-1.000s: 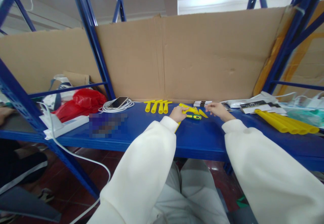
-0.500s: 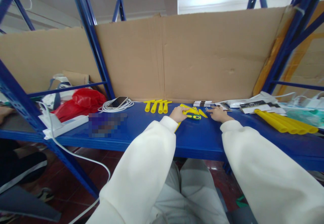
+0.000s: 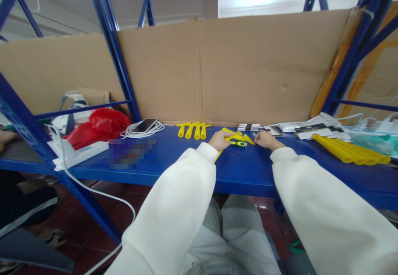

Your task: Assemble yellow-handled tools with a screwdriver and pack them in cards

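My left hand (image 3: pixel 220 140) is closed around a yellow plastic piece (image 3: pixel 219 156), whose lower end shows beneath the palm. Just right of those fingers lies a green-and-yellow screwdriver handle (image 3: pixel 239 143). Flat yellow pieces (image 3: pixel 248 139) rest on the blue shelf beside it. My right hand (image 3: pixel 265 139) is down at the shelf with its fingers drawn together, close to the small flat yellow piece; whatever they pinch is too small to make out. Behind the hands is a small stack of white-and-black strips (image 3: pixel 248 127).
Several yellow T-shaped pieces (image 3: pixel 197 131) stand in a row at the back. Yellow tubes (image 3: pixel 351 150) and printed packets (image 3: pixel 314 130) lie at right. On the left are a phone (image 3: pixel 144 125) on a coiled white cable, a power strip (image 3: pixel 88 154) and a red bag (image 3: pixel 101 126).
The fingers of my right hand have drawn in from stretched out to bunched together, and the hand has shifted slightly left. My left hand has hardly moved.
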Tool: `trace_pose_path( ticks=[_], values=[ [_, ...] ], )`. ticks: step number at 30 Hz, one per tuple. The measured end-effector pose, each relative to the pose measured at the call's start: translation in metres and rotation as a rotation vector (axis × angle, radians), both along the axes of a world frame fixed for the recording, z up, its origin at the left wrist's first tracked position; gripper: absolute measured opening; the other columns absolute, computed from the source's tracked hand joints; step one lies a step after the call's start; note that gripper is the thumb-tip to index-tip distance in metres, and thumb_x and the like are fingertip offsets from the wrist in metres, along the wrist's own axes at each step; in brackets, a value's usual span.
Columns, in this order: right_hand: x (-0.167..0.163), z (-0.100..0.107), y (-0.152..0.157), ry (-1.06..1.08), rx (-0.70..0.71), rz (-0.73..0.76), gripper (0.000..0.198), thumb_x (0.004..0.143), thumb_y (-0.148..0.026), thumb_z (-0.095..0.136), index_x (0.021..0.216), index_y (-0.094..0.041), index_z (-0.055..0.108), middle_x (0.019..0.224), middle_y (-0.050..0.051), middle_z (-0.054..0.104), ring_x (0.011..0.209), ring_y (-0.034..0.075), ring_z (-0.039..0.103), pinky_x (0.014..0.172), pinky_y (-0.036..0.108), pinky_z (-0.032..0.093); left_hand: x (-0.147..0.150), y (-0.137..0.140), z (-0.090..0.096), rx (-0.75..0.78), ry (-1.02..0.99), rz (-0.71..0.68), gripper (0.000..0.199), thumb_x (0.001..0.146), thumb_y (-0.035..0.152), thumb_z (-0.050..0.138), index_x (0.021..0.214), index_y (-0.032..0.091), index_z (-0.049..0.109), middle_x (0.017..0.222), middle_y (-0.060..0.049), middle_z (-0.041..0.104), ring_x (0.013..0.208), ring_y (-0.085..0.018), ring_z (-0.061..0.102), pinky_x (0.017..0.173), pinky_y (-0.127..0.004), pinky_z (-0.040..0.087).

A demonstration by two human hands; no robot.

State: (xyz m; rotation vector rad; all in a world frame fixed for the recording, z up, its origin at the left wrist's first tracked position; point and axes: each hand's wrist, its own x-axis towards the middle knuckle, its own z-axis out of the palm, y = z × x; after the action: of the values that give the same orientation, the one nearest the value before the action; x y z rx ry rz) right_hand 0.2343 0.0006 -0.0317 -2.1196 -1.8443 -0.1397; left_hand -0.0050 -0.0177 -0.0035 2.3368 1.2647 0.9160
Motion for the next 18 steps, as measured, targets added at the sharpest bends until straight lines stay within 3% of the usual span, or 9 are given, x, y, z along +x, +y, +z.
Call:
trace_pose_path(
  ticks=[5, 12, 18],
  values=[
    [0.001, 0.0, 0.004, 0.173, 0.035, 0.048, 0.013, 0.067, -0.013, 0.063, 0.056, -0.02, 0.066, 0.07, 0.007, 0.067, 0.085, 0.024, 0.067, 0.084, 0.036, 0.052, 0.0, 0.0, -0.001, 0.007, -0.006, -0.013, 0.046, 0.068, 0.0, 0.067, 0.109, 0.018, 0.077, 0.098, -0.006, 0.078, 0.096, -0.022, 0.07, 0.095, -0.03, 0.05],
    [-0.028, 0.008, -0.004, 0.679, 0.252, 0.336, 0.004, 0.069, -0.018, 0.063, 0.065, -0.019, 0.064, 0.07, 0.001, 0.067, 0.071, 0.016, 0.061, 0.074, 0.026, 0.05, 0.003, 0.003, -0.006, 0.037, 0.037, -0.05, 0.046, 0.067, -0.001, 0.066, 0.106, 0.019, 0.078, 0.101, -0.007, 0.077, 0.1, -0.023, 0.07, 0.098, -0.032, 0.05],
    [-0.047, 0.009, -0.008, 0.628, 0.224, 0.47, 0.007, 0.068, -0.017, 0.063, 0.062, -0.02, 0.061, 0.076, 0.002, 0.066, 0.079, 0.016, 0.061, 0.082, 0.028, 0.048, 0.004, 0.001, -0.007, 0.105, 0.127, -0.097, 0.047, 0.072, 0.001, 0.064, 0.113, 0.019, 0.075, 0.11, -0.006, 0.075, 0.111, -0.022, 0.067, 0.101, -0.028, 0.048]
  ],
)
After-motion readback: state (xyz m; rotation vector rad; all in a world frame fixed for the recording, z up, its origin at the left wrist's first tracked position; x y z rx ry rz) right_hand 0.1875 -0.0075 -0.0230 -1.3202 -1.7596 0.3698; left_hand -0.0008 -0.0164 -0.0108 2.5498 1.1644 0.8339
